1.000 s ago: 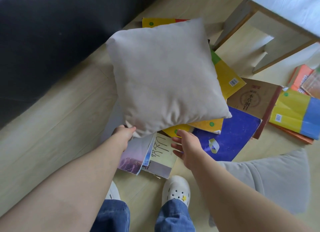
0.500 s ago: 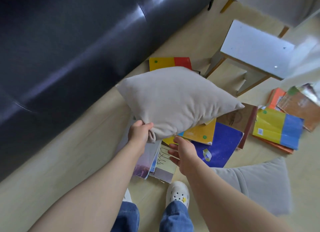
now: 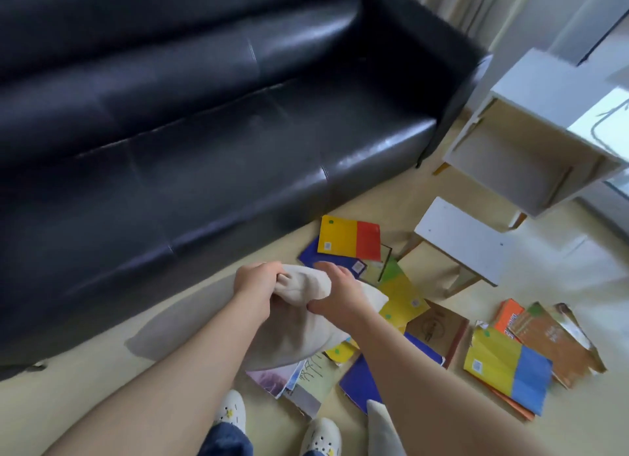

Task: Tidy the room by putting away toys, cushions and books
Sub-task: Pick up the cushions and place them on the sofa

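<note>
Just then both of my hands were clenched on the beige cushion (image 3: 299,329). My left hand (image 3: 256,282) had its fingers curled over the bunched top edge. My right hand (image 3: 342,290) gripped the same fold just beside it, so the two hands nearly touched. The cushion hung down from my hands toward me, over books scattered on the floor (image 3: 102,387); whether its lower edge touched them I could not tell.

Beyond my hands and to their left stretched the black sofa (image 3: 204,121). Just past my right hand lay a yellow-and-red book (image 3: 350,237), resting on a dark blue book (image 3: 320,259). To the right of my right hand a yellow book (image 3: 405,299) ran partly under the cushion, with a brown book (image 3: 437,329) next to it. Farther right lay a yellow-and-blue book (image 3: 507,363).

Nearer to me than my hands, a pale green book (image 3: 313,380) poked out from under the cushion. A white stool (image 3: 463,241) stood beyond and right of my hands, and a white cabinet (image 3: 531,138) stood farther off that way. Beside my right forearm showed the corner of a second cushion (image 3: 381,425).
</note>
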The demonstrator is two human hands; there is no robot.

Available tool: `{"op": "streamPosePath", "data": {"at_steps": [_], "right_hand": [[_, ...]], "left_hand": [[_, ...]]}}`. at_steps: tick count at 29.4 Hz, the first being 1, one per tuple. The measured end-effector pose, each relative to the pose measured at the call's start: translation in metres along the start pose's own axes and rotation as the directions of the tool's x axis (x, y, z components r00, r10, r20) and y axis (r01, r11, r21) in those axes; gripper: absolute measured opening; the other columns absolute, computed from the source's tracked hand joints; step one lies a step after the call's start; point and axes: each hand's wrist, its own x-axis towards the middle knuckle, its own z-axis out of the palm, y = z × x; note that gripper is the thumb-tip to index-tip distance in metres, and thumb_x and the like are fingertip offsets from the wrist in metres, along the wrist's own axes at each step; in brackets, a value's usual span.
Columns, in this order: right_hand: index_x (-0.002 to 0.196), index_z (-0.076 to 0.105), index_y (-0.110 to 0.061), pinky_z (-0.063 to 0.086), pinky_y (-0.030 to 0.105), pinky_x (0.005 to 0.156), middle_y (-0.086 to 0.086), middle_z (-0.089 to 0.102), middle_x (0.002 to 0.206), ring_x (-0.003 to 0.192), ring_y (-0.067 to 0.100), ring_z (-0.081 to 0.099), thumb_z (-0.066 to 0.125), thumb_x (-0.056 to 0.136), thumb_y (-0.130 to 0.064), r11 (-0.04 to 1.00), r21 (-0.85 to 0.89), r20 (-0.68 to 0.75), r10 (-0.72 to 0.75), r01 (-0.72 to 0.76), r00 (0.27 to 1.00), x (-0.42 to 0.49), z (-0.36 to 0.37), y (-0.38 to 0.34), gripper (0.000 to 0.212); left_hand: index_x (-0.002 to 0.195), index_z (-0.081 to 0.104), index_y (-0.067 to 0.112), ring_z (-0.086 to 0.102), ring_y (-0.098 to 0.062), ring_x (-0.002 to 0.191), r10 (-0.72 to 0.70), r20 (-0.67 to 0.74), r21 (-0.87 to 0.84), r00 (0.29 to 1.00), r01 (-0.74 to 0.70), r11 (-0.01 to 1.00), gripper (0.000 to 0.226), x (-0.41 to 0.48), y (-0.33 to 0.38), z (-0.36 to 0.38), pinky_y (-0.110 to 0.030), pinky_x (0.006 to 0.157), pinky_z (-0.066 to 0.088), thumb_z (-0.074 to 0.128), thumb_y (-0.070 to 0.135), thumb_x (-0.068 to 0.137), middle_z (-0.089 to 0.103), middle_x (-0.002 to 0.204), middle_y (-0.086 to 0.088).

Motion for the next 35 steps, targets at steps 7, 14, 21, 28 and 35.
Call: {"op": "streamPosePath", "data": {"at_steps": [7,14,21,28,35], "right_hand": [[0.128,0.044,-0.029,0.036,0.036,0.094,-0.003,0.050,0.128,0.119,0.026,0.042,0.073,0.074,-0.036,0.946,-0.220,0.112,-0.217,0.237,0.970,-0.034,-0.003,-0.097,0.061],[0.074,0.035,-0.021,0.036,0.032,0.063,-0.005,0.042,0.081,0.082,0.021,0.039,0.068,0.075,-0.025,0.868,-0.274,0.067,-0.413,0.415,0.908,-0.047,0.001,-0.197,0.033],[0.065,0.030,-0.019,0.029,0.030,0.055,-0.004,0.042,0.069,0.064,0.018,0.034,0.055,0.076,-0.017,0.888,-0.205,-0.099,-0.436,0.411,0.894,-0.053,0.019,-0.313,0.027],[0.067,0.034,-0.018,0.030,0.027,0.052,-0.005,0.045,0.068,0.060,0.016,0.040,0.049,0.083,-0.015,0.926,0.063,-0.369,-0.326,0.374,0.870,-0.046,0.055,-0.433,0.022],[0.062,0.036,-0.020,0.044,0.031,0.065,-0.004,0.048,0.065,0.064,0.019,0.047,0.048,0.082,-0.024,0.925,0.234,-0.401,-0.188,0.299,0.897,-0.023,0.102,-0.514,0.024]], "left_hand": [[0.041,0.048,0.010,0.036,-0.020,0.047,0.111,-0.072,-0.020,0.991,-0.112,0.993,0.037,-0.062,0.057,-0.091,-0.025,0.048,0.029,0.055,-0.002,0.076,0.040,0.027,0.007],[0.059,0.036,0.013,0.028,-0.015,0.040,0.190,-0.083,-0.022,0.978,-0.193,0.981,0.024,-0.077,0.106,-0.173,-0.020,0.040,0.022,0.051,0.002,0.074,0.036,0.047,0.000],[0.056,0.045,0.015,0.045,-0.018,0.067,0.475,-0.040,0.156,0.879,-0.464,0.872,0.030,-0.069,0.179,-0.274,-0.027,0.058,0.035,0.062,0.021,0.080,0.049,0.064,0.001],[0.094,0.052,0.014,0.056,-0.018,0.092,0.602,0.042,0.075,0.797,-0.604,0.794,0.022,-0.048,0.233,-0.391,-0.035,0.088,0.048,0.053,0.037,0.092,0.061,0.099,-0.002],[0.106,0.056,0.021,0.055,-0.021,0.109,0.608,0.007,0.103,0.794,-0.605,0.789,0.013,-0.022,0.244,-0.478,-0.032,0.086,0.047,0.047,0.022,0.096,0.056,0.102,0.005]]}}
